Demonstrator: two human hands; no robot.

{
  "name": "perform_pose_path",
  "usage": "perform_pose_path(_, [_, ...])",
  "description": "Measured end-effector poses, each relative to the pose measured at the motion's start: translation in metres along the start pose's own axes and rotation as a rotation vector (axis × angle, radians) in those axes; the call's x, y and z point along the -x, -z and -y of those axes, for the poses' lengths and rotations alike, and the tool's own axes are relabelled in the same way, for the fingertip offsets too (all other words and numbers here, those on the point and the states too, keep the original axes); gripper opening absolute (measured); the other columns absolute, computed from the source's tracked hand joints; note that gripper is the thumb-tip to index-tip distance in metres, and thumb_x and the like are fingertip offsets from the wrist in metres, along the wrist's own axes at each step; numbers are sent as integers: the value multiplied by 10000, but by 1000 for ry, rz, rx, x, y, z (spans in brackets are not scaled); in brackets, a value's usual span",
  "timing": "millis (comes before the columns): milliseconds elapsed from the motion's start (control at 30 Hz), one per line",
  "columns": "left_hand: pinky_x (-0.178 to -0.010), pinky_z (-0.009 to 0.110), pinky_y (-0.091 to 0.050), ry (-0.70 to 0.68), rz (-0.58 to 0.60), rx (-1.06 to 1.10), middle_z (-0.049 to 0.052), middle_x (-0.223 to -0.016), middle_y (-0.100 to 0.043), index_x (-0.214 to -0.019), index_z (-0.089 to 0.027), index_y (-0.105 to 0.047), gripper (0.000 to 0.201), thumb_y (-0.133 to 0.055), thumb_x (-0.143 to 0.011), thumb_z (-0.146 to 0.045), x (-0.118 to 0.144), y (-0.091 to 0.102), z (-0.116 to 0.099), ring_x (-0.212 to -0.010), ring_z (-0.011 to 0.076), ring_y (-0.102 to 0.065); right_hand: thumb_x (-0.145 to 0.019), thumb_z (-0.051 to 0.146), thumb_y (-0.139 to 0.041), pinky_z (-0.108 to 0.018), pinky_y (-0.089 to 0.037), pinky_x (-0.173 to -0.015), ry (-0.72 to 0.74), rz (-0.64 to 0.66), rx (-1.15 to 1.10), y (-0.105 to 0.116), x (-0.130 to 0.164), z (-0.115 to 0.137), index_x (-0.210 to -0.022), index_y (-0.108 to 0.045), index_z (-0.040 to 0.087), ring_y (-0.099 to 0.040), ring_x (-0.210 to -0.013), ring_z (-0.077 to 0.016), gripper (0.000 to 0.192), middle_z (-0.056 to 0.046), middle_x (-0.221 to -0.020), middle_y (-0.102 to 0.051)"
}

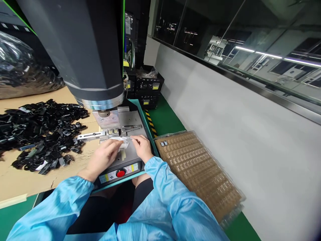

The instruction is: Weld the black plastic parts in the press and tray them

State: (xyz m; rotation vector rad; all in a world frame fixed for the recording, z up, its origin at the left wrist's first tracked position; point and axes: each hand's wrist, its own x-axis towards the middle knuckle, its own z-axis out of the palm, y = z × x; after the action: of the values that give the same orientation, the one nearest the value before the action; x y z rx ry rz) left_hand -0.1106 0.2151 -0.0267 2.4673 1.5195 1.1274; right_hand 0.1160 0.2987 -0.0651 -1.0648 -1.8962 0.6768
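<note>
My left hand (104,156) and my right hand (141,145) meet on the grey base plate (132,120) of a press machine, both pinching a small white piece (123,142) that lies just in front of the metal fixture (112,131). The machine's big dark head (82,50) hangs directly above the fixture. A red round button (120,173) sits on the machine's front panel, just under my wrists. Both arms wear light blue sleeves.
A heap of small black plastic parts (40,134) lies on brown cardboard (15,187) to the left. A stack of brown compartment trays (198,167) with two small parts lies to the right on the green bench. A white wall runs along the right.
</note>
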Motion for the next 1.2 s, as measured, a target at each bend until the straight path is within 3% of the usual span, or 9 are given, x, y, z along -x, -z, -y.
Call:
perform_pose_path(100, [-1024,335,-536,85,-114,-59,90,-1230,-753,-1275,-209,-708,246,-543,-1100,-255,6,16,24,-1124,221,-706,-1076,246,-625,-326,-583,-988,46,12,65,-8,-10,8,-1223,-816,258,-733,-1062,-214,242,-60,-1165,-789])
perform_pose_path(167, [-1035,342,-538,147,-149,-102,89,-1221,-768,-1228,-211,-726,240,-535,-1095,-269,6,17,40,-1119,228,-719,-1082,247,-626,-351,-556,-1033,96,28,154,-19,-23,17,-1235,-814,265,-703,-1105,-232,243,-64,-1177,-784])
perform_pose_path(333, [-1011,381,-553,224,-93,-187,112,-1247,-780,-1217,-203,-748,287,-506,-1081,-274,-6,-3,65,-1140,269,-723,-1120,301,-581,-385,-514,-988,182,119,441,-50,-54,42,-1257,-801,279,-621,-1114,-268,260,-77,-1167,-762])
perform_pose_path(467, [-985,431,-577,215,-34,-245,137,-1250,-781,-1237,-195,-760,343,-469,-1083,-292,-11,-13,73,-1134,309,-724,-1146,326,-511,-406,-495,-956,156,214,642,-54,-56,56,-1337,-747,287,-565,-1162,-277,306,-81,-1233,-720])
perform_pose_path(633, [-1152,488,-527,94,12,-295,166,-1313,-770,-1313,-129,-748,403,-446,-1087,-273,-11,-15,75,-1269,337,-688,-1108,339,-567,-449,-474,-1019,190,264,719,-49,-45,67,-1559,-575,251,-492,-1301,-299,459,-108,-1477,-617])
perform_pose_path(767, [-1239,517,-461,64,20,-319,184,-1390,-741,-1423,-82,-696,460,-448,-1080,-261,-9,-15,71,-1378,359,-627,-1088,352,-592,-472,-451,-1073,198,282,707,-54,-43,68,-1608,-511,202,-446,-1378,-312,547,-128,-1585,-549])
perform_pose_path(967, [-1269,610,-402,142,92,-324,164,-1562,-642,-1552,-132,-617,544,-462,-1058,-299,-2,-13,61,-1547,405,-480,-1096,366,-586,-472,-428,-1112,166,295,659,-50,-43,66,-1560,-566,239,-437,-1412,-302,481,-106,-1584,-567])
perform_pose_path(1200, [-1289,655,-350,253,112,-344,167,-1647,-561,-1597,-115,-561,601,-435,-1050,-329,-3,-15,48,-1586,430,-426,-1083,308,-589,-481,-390,-1172,223,273,672,-45,-39,67,-1547,-568,249,-428,-1430,-298,468,-101,-1565,-584])
